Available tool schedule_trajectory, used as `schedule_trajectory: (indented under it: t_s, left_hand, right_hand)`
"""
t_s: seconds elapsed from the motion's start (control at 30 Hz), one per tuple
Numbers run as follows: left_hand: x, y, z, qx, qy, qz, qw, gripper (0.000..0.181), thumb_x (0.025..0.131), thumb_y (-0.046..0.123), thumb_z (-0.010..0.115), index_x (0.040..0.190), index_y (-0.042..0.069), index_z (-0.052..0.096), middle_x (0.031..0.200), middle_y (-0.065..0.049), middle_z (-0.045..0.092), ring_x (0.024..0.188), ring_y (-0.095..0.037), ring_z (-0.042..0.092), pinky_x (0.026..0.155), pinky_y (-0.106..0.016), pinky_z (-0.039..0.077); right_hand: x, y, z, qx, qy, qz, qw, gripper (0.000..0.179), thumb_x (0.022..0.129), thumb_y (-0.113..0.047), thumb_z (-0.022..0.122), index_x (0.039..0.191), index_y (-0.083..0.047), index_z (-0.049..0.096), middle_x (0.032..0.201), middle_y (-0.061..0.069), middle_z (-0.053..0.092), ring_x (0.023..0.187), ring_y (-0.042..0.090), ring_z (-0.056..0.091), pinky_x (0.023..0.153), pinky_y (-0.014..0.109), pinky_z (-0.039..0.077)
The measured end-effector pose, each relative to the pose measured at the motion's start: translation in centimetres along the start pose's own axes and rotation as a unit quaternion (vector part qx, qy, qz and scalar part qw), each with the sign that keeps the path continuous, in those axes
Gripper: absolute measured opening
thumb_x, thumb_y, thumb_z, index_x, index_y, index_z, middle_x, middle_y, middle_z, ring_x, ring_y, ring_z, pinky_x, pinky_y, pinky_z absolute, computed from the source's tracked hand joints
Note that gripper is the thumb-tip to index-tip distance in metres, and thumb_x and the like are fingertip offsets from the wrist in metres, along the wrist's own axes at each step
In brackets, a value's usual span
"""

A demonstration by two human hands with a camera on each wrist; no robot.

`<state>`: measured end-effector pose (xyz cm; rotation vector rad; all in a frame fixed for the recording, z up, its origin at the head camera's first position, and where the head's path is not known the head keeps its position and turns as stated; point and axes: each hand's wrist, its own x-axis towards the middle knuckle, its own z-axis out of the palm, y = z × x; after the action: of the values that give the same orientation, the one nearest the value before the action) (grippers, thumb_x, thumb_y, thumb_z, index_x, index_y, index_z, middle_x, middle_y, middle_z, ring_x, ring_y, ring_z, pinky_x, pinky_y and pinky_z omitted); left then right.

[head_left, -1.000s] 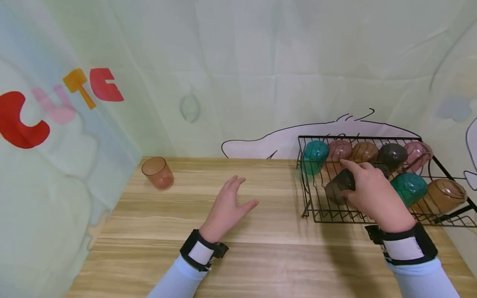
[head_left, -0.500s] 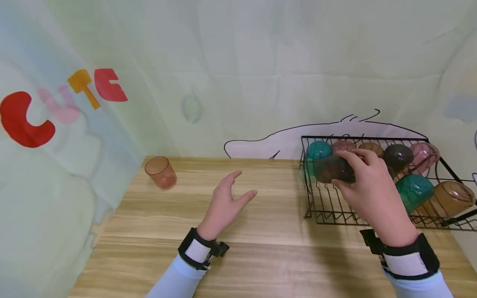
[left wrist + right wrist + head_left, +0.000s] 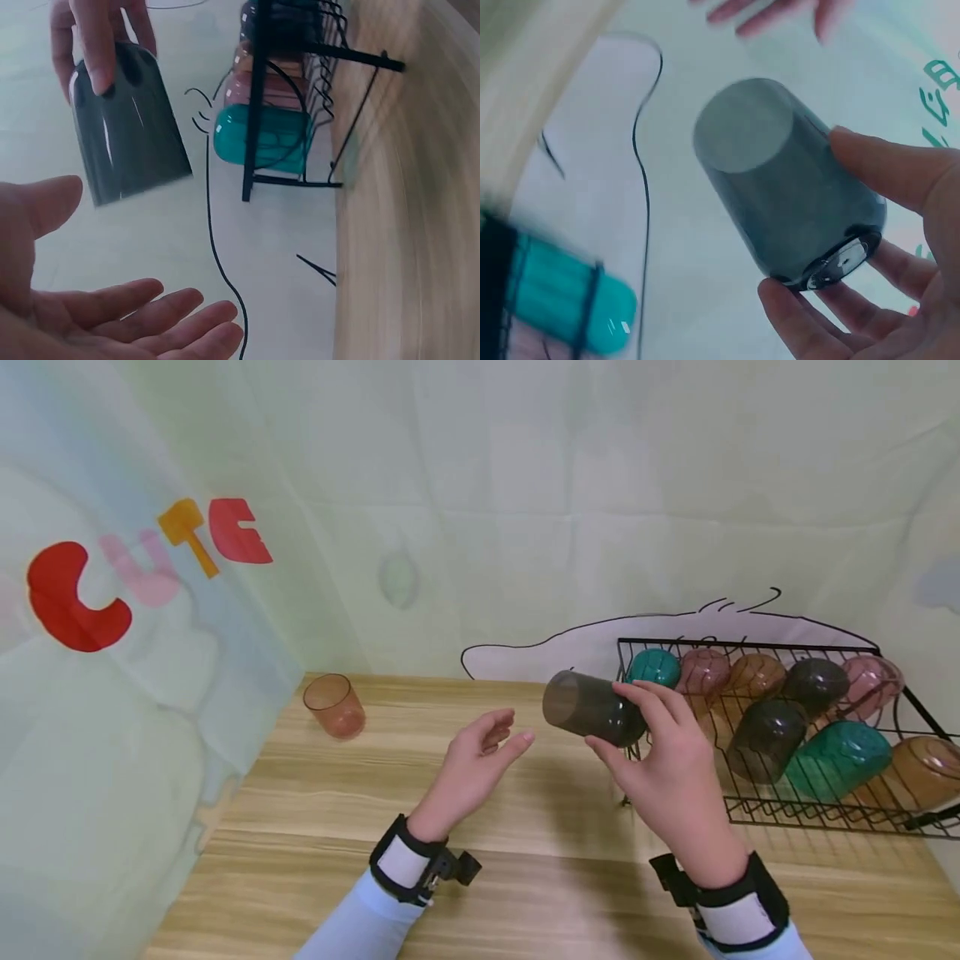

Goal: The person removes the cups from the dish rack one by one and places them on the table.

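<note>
My right hand (image 3: pixel 671 768) grips a dark grey see-through cup (image 3: pixel 588 706) near its base, holding it tilted on its side above the table, its mouth facing left. In the right wrist view the thumb and fingers pinch the grey cup (image 3: pixel 780 180) round its bottom end. My left hand (image 3: pixel 471 777) hovers just left of that cup, fingers and thumb spread apart, touching nothing. The left wrist view shows this palm (image 3: pixel 97 315) facing the cup (image 3: pixel 131 127) across a gap. An orange-pink cup (image 3: pixel 335 707) stands upright alone at the table's back left.
A black wire rack (image 3: pixel 787 814) stands at the right, holding upside-down cups: a teal one (image 3: pixel 654 668), a grey one (image 3: pixel 768 739), a green one (image 3: pixel 843 760), an amber one (image 3: pixel 926 768) and several others. A printed cloth (image 3: pixel 480 527) hangs behind the wooden table (image 3: pixel 510 893).
My right hand has lifted the grey cup out of the rack and carried it left toward my left hand. The left hand has shifted slightly right in the view, still holding nothing.
</note>
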<state>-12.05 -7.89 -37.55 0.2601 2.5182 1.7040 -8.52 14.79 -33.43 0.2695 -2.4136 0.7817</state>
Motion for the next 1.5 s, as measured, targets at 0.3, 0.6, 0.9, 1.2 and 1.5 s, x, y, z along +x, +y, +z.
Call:
schedule_trajectory:
  t_s: [0.3,0.6,0.9,1.2,1.5]
  left_hand:
    - [0.1,0.5,0.4,-0.086,-0.095,-0.068,0.9894,0.065,0.086,0.061,0.053,0.128,0.012,0.055,0.13,-0.002,0.057,0.12,-0.02,0.053,0.101,-0.045,0.043]
    - [0.2,0.0,0.3,-0.17,-0.138,-0.101,0.9704,0.061,0.087,0.059,0.052,0.126,0.012,0.056,0.135,-0.001,0.053,0.128,-0.025,0.047,0.108,-0.05,0.035]
    - [0.4,0.7,0.2,-0.223,-0.125,-0.094,0.9621,0.055,0.091,0.042,0.057,0.129,0.003,0.048,0.124,-0.011,0.061,0.117,-0.024,0.057,0.102,-0.043,0.043]
    - [-0.1,1.8,0.3,-0.266,-0.115,-0.099,0.952,0.057,0.09,0.029,0.062,0.131,-0.003,0.039,0.124,-0.018,0.058,0.11,-0.023,0.061,0.098,-0.041,0.046]
    - [0.4,0.3,0.8,-0.293,-0.085,-0.089,0.948,0.062,0.082,0.03,0.072,0.128,0.003,0.041,0.12,-0.021,0.06,0.106,-0.025,0.064,0.088,-0.036,0.053]
  right_hand:
    - [-1.6,-1.0,2.7,0.043,0.002,0.037,0.9984,0.068,0.061,-0.026,0.088,0.119,-0.01,0.056,0.118,0.009,0.058,0.105,0.022,0.058,0.073,0.037,0.058]
    - [-2.7,-1.3,4.1,0.073,-0.013,0.051,0.996,0.065,0.062,-0.028,0.087,0.115,-0.01,0.054,0.113,0.007,0.056,0.104,0.019,0.058,0.071,0.029,0.058]
    - [-2.8,-1.5,4.8,0.075,-0.019,0.044,0.996,0.062,0.063,-0.028,0.087,0.111,-0.009,0.052,0.109,0.006,0.054,0.1,0.018,0.057,0.07,0.032,0.058]
    - [-3.1,-1.6,5.3,0.071,-0.023,0.042,0.9963,0.061,0.063,-0.027,0.086,0.109,-0.008,0.05,0.108,0.007,0.053,0.1,0.02,0.058,0.07,0.03,0.058]
    - [-3.4,-1.4,5.4,0.074,-0.045,0.04,0.9955,0.059,0.068,-0.027,0.083,0.111,-0.01,0.048,0.113,0.007,0.05,0.106,0.022,0.057,0.074,0.031,0.057]
